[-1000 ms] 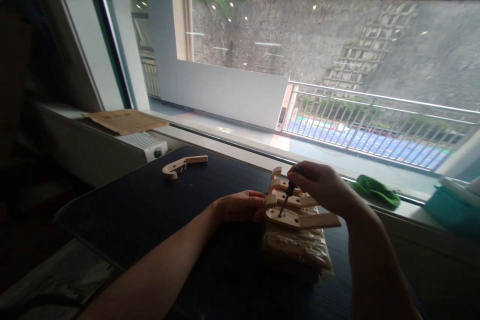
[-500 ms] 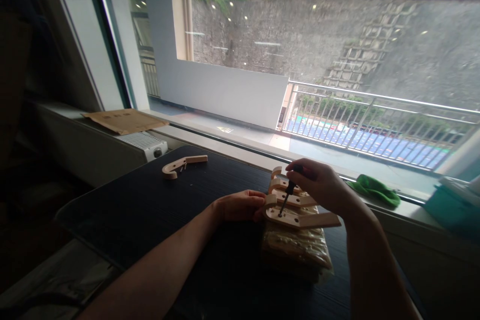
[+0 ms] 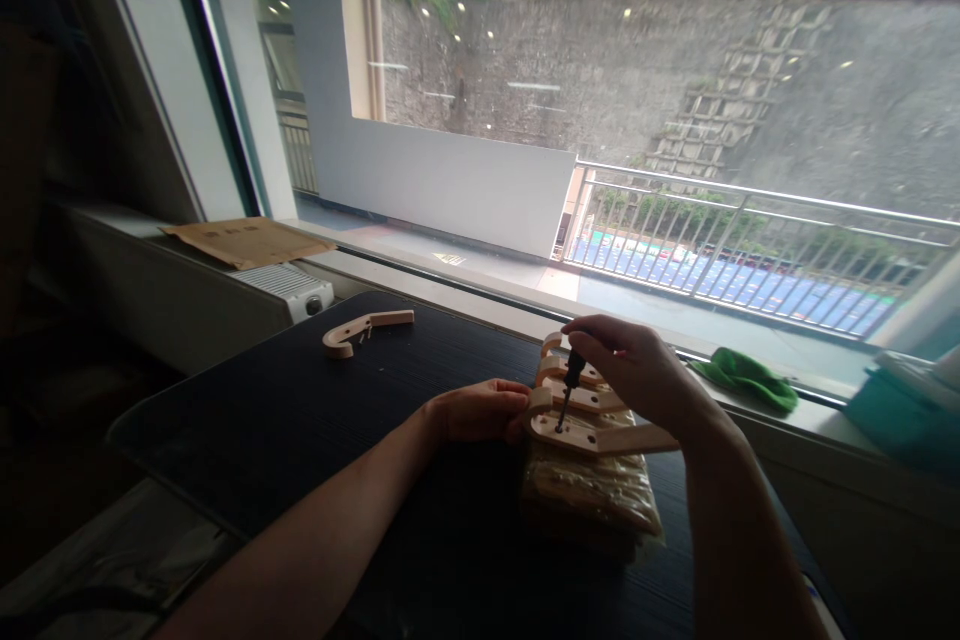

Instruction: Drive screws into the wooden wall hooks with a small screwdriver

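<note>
The nearest wooden hook (image 3: 574, 437) lay across a plastic-wrapped block (image 3: 592, 490), right of the middle of the dark table (image 3: 300, 430), its curled end to the left. The left hand (image 3: 481, 410), fingers drawn narrow, held that curled end. The right hand (image 3: 637, 365) was wrapped around a screwdriver (image 3: 573, 373), whose tip met the hook's upper face. More hooks (image 3: 581, 397) were lined up just beyond it. A separate hook (image 3: 390, 319) lay at the table's far left. A green cloth (image 3: 750, 380) rested on the sill at far right, and a brown envelope (image 3: 247, 242) at far left.
</note>
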Tool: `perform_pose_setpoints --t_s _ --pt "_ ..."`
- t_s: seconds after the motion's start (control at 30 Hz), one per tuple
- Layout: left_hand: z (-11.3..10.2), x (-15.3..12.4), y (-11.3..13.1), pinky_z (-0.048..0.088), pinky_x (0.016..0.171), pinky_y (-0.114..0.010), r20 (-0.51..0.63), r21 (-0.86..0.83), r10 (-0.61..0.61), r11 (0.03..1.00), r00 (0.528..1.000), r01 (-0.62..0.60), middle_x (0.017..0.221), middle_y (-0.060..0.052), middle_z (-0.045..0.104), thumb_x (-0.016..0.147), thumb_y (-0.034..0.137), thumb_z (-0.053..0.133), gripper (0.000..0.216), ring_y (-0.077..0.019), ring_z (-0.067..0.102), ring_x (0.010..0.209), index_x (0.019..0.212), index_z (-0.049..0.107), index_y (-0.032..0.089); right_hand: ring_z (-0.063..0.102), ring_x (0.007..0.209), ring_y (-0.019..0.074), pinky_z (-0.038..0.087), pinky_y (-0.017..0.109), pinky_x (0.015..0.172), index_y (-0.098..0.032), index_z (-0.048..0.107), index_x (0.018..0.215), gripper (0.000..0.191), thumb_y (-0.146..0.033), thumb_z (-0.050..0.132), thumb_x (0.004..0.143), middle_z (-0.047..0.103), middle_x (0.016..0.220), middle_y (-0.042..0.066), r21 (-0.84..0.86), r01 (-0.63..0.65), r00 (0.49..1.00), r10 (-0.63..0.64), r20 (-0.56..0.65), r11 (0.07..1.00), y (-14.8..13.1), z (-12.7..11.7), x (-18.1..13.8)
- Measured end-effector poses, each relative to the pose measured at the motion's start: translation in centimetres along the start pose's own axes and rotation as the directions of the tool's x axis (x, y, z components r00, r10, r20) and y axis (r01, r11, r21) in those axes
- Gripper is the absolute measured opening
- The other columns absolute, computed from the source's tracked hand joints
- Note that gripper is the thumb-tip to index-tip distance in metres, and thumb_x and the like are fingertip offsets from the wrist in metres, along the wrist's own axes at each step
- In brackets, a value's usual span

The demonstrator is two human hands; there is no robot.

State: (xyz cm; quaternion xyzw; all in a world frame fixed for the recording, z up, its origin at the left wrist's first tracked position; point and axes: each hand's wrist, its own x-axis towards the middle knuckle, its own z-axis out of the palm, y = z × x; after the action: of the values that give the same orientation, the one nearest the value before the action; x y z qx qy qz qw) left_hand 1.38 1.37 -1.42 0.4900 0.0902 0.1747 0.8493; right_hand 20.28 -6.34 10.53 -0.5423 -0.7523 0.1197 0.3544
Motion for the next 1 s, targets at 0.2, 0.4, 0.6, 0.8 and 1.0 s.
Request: perform_pose_setpoints --t_s 0.2,0.4,0.6,0.8,1.0 --pt "0.1 -0.1 0.1 0.035 0.056 -0.024 -0.012 0.000 0.006 1.000 1.000 -0.006 0.058 0.002 0.055 0.066 0.033 0.077 0.034 -0.0089 0.050 0.054 0.084 0.061 0.009 0.051 0.058 0.0125 0.040 0.026 0.055 -0.019 0.068 0.088 0.032 -0.046 0.051 0.082 0.063 0.067 0.001 -0.045 -0.005 1.000 0.004 -0.027 0.999 0.2 0.4 0.2" --pt "-0.1 0.0 0.0 0.036 0.056 -0.024 -0.029 -0.002 -0.003 1.000 1.000 0.003 0.058 0.002 0.056 0.066 0.032 0.077 0.034 -0.0096 0.051 0.053 0.085 0.061 0.010 0.048 0.054 0.0112 0.035 0.024 0.051 -0.022 0.068 0.090 0.028 -0.043 0.052 0.080 0.059 0.061 -0.002 -0.161 -0.016 0.994 -0.002 -0.111 0.987 -0.4 0.7 0.1" --pt "0.0 0.0 0.1 0.036 0.056 -0.024 -0.028 -0.003 -0.001 1.000 1.000 0.001 0.059 0.001 0.056 0.066 0.031 0.077 0.033 -0.0096 0.052 0.054 0.085 0.060 0.009 0.053 0.057 0.0130 0.036 0.025 0.054 -0.024 0.067 0.094 0.024 -0.036 0.050 0.081 0.064 0.067 -0.001 -0.203 0.022 0.997 -0.038 -0.072 0.979 -1.0 0.6 -0.2" --pt "-0.1 0.0 0.1 0.036 0.056 -0.024 -0.012 0.002 0.000 1.000 1.000 0.000 0.059 0.001 0.056 0.067 0.031 0.076 0.031 -0.0095 0.051 0.054 0.083 0.060 0.009 0.050 0.053 0.0126 0.034 0.025 0.051 -0.021 0.064 0.081 0.022 -0.040 0.052 0.080 0.061 0.060 -0.001 -0.240 -0.049 0.994 0.023 -0.109 0.970 -0.8 0.3 -0.2" --pt "0.2 0.0 0.1 0.036 0.056 -0.024 -0.032 0.011 0.005 1.000 0.999 -0.004 0.057 0.001 0.055 0.065 0.033 0.077 0.032 -0.0097 0.051 0.053 0.080 0.061 0.010 0.051 0.055 0.0122 0.035 0.025 0.052 -0.025 0.067 0.094 0.025 -0.039 0.050 0.081 0.062 0.064 -0.002 -0.217 0.005 0.996 -0.025 -0.089 0.976 -1.2 0.3 -0.4"
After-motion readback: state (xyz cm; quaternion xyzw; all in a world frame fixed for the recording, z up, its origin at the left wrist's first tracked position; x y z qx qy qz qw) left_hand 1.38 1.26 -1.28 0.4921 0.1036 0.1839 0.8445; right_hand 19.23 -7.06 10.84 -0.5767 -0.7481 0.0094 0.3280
